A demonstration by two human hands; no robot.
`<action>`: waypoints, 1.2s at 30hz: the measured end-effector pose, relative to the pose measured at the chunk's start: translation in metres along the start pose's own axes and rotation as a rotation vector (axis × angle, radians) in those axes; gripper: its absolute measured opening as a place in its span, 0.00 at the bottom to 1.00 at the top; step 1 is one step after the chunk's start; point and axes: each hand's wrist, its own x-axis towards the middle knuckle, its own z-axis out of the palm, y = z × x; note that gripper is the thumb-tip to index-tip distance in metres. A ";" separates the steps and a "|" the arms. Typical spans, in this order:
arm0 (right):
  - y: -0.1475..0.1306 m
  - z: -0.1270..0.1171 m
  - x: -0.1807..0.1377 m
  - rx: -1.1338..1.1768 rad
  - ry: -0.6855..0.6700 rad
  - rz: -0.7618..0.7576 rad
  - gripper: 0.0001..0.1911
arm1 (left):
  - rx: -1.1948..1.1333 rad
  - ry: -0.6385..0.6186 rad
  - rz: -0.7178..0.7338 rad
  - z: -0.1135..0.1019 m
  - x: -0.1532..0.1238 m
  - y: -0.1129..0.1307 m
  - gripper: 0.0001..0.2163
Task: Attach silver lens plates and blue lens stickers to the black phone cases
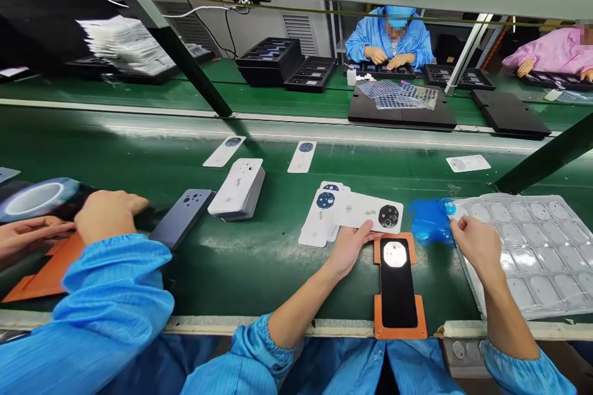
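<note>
My left hand pinches the near edge of a white card with a dark round lens ring; the card lies on the green belt over a small pile of similar cards. My right hand is closed in a pinch at the edge of a clear blister tray, right beside a crumpled blue film. What its fingertips hold is too small to name. Between my hands lies a black panel in an orange jig with a round silvery disc near its top.
A co-worker's hands at my left work over a dark phone back cover and an orange jig. A stack of white cards and single cards lie on the belt. Across it, two people sit behind black trays.
</note>
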 end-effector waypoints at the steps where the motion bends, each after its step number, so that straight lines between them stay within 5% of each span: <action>1: -0.005 -0.005 -0.011 0.067 0.035 -0.092 0.16 | 0.186 -0.035 0.070 -0.002 -0.006 0.003 0.16; 6: -0.028 -0.006 -0.065 0.332 0.055 -0.829 0.16 | 1.115 -0.432 0.742 -0.003 -0.036 0.001 0.18; 8: -0.028 0.006 -0.078 0.263 0.070 -1.013 0.21 | 1.384 -0.450 0.935 -0.001 -0.043 -0.009 0.17; 11: -0.019 0.026 -0.084 0.165 0.125 -1.101 0.21 | 1.599 -0.425 1.036 0.001 -0.045 -0.022 0.15; 19: -0.006 0.042 -0.081 0.111 0.127 -1.141 0.21 | 1.661 -0.464 1.027 -0.005 -0.040 -0.028 0.16; 30: -0.014 0.046 -0.085 -0.121 -0.073 -1.139 0.33 | 1.738 -0.601 0.666 -0.006 -0.042 -0.021 0.24; 36: -0.007 0.040 -0.094 -0.165 -0.133 -1.147 0.35 | 1.756 -0.606 0.656 -0.007 -0.048 -0.022 0.24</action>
